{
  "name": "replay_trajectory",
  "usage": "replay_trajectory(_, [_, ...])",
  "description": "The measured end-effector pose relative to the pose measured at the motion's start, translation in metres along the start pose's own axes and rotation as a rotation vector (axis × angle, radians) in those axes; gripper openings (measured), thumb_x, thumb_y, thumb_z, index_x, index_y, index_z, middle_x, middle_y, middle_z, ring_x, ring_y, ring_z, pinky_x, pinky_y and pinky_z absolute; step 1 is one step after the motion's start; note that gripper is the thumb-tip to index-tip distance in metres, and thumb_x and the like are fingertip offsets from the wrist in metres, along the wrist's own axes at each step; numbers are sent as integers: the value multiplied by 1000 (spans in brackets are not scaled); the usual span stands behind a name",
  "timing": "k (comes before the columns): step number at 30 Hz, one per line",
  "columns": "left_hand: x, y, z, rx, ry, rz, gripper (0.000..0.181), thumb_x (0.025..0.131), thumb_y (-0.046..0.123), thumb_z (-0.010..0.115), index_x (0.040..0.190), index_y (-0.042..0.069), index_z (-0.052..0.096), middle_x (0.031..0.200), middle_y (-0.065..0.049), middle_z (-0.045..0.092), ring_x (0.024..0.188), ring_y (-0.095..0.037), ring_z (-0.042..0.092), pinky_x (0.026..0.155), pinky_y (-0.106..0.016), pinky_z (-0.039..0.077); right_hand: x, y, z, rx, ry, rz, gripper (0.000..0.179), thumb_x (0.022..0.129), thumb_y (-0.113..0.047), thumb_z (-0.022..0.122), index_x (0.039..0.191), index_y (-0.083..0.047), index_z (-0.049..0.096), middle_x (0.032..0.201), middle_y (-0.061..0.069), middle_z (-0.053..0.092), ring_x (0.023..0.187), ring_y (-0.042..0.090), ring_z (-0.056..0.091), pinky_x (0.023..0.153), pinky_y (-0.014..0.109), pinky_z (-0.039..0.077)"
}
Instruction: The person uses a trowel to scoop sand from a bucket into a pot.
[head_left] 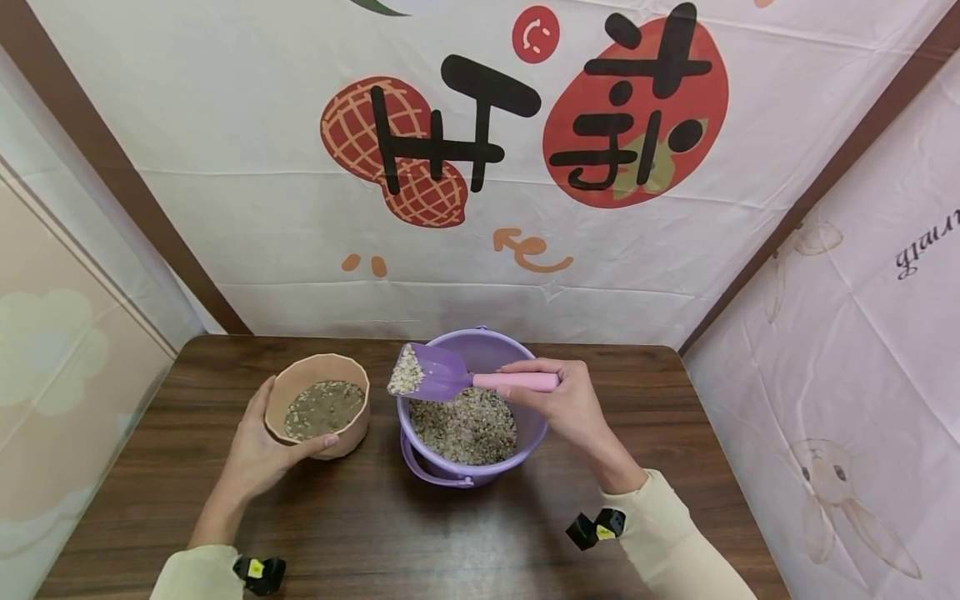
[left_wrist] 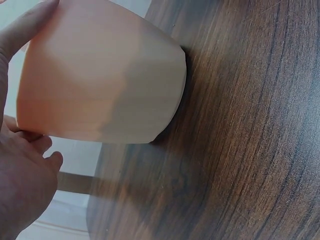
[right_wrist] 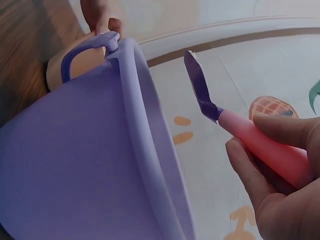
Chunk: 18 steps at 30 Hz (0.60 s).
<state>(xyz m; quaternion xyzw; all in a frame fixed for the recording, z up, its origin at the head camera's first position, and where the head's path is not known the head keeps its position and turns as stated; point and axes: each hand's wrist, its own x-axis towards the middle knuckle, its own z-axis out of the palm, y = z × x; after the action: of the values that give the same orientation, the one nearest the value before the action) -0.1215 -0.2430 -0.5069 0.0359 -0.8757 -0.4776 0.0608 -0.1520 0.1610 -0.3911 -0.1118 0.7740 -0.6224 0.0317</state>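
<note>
With my right hand (head_left: 566, 404) I grip the pink handle of a small purple shovel (head_left: 442, 372). Its blade carries a little heap of pale gravel (head_left: 406, 372) at the tip and hangs over the purple bucket (head_left: 534, 433), pointing left. Coarse mixed gravel (head_left: 468, 429) fills the lower part of the bucket. My left hand (head_left: 258, 450) holds a peach-coloured flowerpot (head_left: 352, 437) by its side, thumb at the near rim and fingers round the far left side. Inside the pot lies greyish-brown grit (head_left: 324, 408). In the right wrist view the shovel (right_wrist: 200, 87) is seen edge-on, above the bucket rim (right_wrist: 142, 125).
The bucket's purple handle (head_left: 431, 475) is folded down on its near side. Under everything is a dark wood-grain table (head_left: 360, 533), backed by a printed white cloth (head_left: 247, 208). More printed cloth (head_left: 847, 400) hangs along the right side.
</note>
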Motion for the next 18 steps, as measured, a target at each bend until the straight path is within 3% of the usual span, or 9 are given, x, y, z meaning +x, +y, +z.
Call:
replay_trajectory(5, [0,0,0,3,0,-10,135,67,33,96,163,4,5,161,-32,17,142,-55,25,108,-75,24,8,-4,11,-8,-27,-23,25,79,-12,88,103,-8,81,89,6,78,78,15,71,67,25,57])
replay_trajectory(13, [1,-1,0,7,-3,-13,136,67,33,96,163,4,5,162,-32,17,141,-55,25,108,-75,24,16,-12,31,-23,-58,-30,24,79,-8,87,102,-7,81,86,5,77,64,8,61,56,21,50])
replay_trajectory(18, [1,-1,1,-3,-3,-7,135,68,31,96,163,4,4,161,-32,17,141,-55,26,109,-74,24,22,-14,43,-10,-64,-22,25,79,-8,87,103,-5,81,86,7,78,67,7,63,59,23,52])
